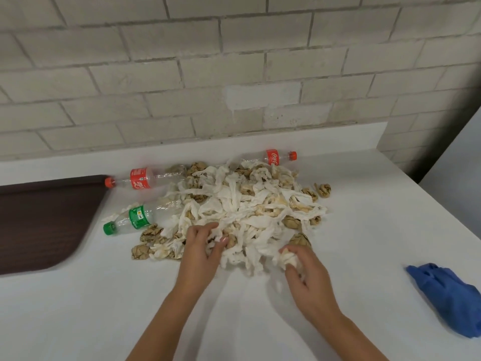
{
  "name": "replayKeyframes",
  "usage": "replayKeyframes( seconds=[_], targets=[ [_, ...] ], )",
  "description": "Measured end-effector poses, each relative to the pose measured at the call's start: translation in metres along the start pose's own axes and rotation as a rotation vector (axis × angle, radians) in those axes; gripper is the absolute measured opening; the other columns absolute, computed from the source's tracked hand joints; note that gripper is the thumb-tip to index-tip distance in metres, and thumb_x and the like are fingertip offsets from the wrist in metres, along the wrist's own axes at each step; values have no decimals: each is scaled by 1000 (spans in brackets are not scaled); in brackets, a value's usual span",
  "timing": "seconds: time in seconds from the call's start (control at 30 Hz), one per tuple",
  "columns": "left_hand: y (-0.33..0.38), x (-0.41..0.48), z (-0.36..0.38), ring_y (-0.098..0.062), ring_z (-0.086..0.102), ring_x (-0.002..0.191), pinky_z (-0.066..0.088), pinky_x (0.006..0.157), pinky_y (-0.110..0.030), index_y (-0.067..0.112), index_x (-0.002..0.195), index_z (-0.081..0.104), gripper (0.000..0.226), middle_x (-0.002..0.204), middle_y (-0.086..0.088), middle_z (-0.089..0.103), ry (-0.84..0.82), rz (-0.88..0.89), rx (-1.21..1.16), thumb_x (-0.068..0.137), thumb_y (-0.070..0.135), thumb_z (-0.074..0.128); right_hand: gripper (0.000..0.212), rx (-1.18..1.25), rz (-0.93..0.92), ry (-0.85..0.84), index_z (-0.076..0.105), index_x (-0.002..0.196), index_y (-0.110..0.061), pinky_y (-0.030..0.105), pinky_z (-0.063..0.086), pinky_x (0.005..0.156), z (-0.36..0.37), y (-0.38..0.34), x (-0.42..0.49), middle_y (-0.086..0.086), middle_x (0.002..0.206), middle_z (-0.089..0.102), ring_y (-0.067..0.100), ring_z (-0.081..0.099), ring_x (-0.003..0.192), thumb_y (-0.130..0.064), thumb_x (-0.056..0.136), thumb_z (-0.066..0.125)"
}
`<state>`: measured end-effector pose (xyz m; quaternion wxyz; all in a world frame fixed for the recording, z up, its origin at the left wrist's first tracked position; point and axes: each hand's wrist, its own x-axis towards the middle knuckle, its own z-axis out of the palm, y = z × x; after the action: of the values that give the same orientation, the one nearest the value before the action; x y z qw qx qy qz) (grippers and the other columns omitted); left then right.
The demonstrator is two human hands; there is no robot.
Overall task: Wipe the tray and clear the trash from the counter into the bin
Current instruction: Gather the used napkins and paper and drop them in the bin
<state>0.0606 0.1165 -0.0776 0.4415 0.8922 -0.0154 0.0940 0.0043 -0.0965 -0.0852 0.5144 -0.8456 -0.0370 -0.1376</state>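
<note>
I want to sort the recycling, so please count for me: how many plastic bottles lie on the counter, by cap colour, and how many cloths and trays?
Red-cap bottles: 2
Green-cap bottle: 1
Blue cloth: 1
Brown tray: 1
Total: 5
The paper scraps in the pile are too tangled to count.

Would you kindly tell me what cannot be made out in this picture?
Head view:
- Bin: out of frame.
- Dark brown plastic tray: cut off by the left edge.
- Crumpled blue cloth: cut off by the right edge.
- Green-capped clear plastic bottle: base hidden by the pile of white paper strips.
</note>
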Motion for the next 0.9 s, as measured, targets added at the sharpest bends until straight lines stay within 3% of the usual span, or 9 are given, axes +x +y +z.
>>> replayKeyframes(
  seconds=[0.07,0.2,0.3,0.4,0.53,0.67,0.73,0.83,0.9],
  targets=[
    [1,3,-3,-8,45,105,38,91,-20,27,130,49,51,115,4,42,-39,-83,5,84,43,63,13,110,-54,93,56,89,-34,8,41,72,-9,-22,10,-14,90,62,3,58,89,-40,79,51],
    [-9,0,8,-20,43,118,39,99,-31,22,127,54,68,126,-1,38,-147,-99,294,71,59,69,48,6,-98,76,59,79,-24,10,39,70,-1,-40,35,-13,83,55,4,54,83,-71,66,61],
    [-17,-1,14,-23,52,106,44,83,-22,17,101,62,36,112,-2,44,-123,-66,262,70,21,80,76,-380,-82,-212,57,108,-22,18,40,81,28,-23,44,-8,104,47,8,48,97,-81,60,54],
    [-13,4,4,-22,53,94,35,66,-5,21,87,52,38,101,-2,48,-80,-73,202,71,-12,62,68,-566,-64,-330,50,125,-16,28,44,86,49,7,36,5,120,47,21,50,108,-63,77,58],
    [3,11,-19,-15,54,90,37,67,-7,23,90,52,35,97,-1,56,75,-51,55,79,-11,56,40,-426,-26,-310,51,122,-13,20,38,74,47,13,37,3,114,51,19,55,101,-35,90,60],
    [28,5,-39,7,48,100,35,76,1,28,121,50,55,115,10,49,189,32,-57,83,-11,48,24,-171,115,-299,50,95,-22,13,37,56,27,-8,47,-8,84,59,-2,53,69,-36,85,68],
    [31,-4,-39,14,47,96,35,72,2,29,127,51,47,114,9,47,213,90,-7,89,2,48,27,-54,158,-242,48,80,-24,14,35,51,15,-23,51,-11,69,56,-2,49,55,-36,80,72],
    [18,-24,-24,-6,50,91,37,67,-8,32,129,51,50,113,4,41,107,81,145,87,7,45,38,32,166,-158,45,72,-19,30,35,57,-2,-42,58,-8,63,50,8,44,57,-43,74,74],
    [1,-38,-9,-14,49,96,43,70,-17,39,129,49,59,113,6,37,-28,59,245,79,7,46,47,87,169,-136,50,78,-12,33,39,64,-12,-54,64,-6,70,55,11,50,65,-54,70,70]
  ],
)
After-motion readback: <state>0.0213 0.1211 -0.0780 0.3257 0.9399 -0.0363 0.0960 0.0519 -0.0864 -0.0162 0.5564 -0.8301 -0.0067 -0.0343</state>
